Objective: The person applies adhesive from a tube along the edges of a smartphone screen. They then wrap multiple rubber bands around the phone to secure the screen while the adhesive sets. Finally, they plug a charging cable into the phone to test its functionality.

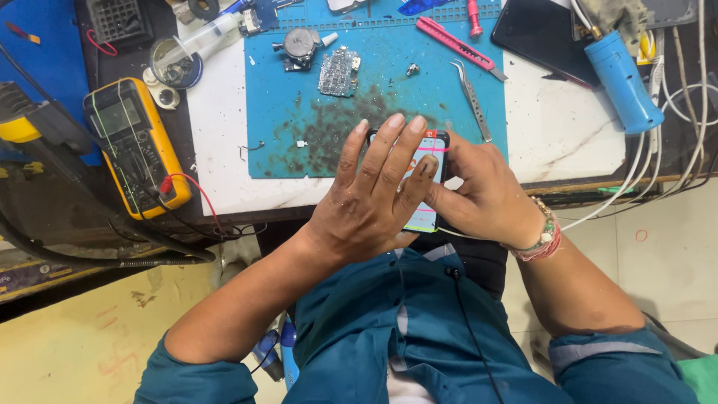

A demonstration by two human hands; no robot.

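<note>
- My left hand (370, 202) lies flat over the smartphone (428, 179), fingers spread wide and pointing far, the palm covering most of the lit screen.
- My right hand (479, 196) grips the right edge of the smartphone, fingers curled close around it; a beaded bracelet (544, 239) sits on that wrist.
- The smartphone is held at the near edge of the tabletop (561, 127), over the near rim of the blue work mat (299, 112), its screen facing up and lit.
- Both hands touch the smartphone; only a strip of its screen shows between them.
- On the mat, far from my hands, lies a bare circuit board (339, 72), with a small round grey part (301, 46) just to its left.
- Metal tweezers (473, 97) lie on the right part of the mat, just beyond my right hand; a pink utility knife (458, 45) lies further off, angled.
- The centre of the mat bears dark smudges and grit.
- A yellow multimeter (136, 146) rests at the left edge of the tabletop, well apart from my hands, with a red lead (196, 191) plugged at its near end.
- A blue cylindrical tool (622, 78) lies at the far right, white cables (658, 142) running beside it.
- A dark tablet-like slab (538, 34) lies at the far right, beside the blue tool.
- My sleeves and shirt are teal.
</note>
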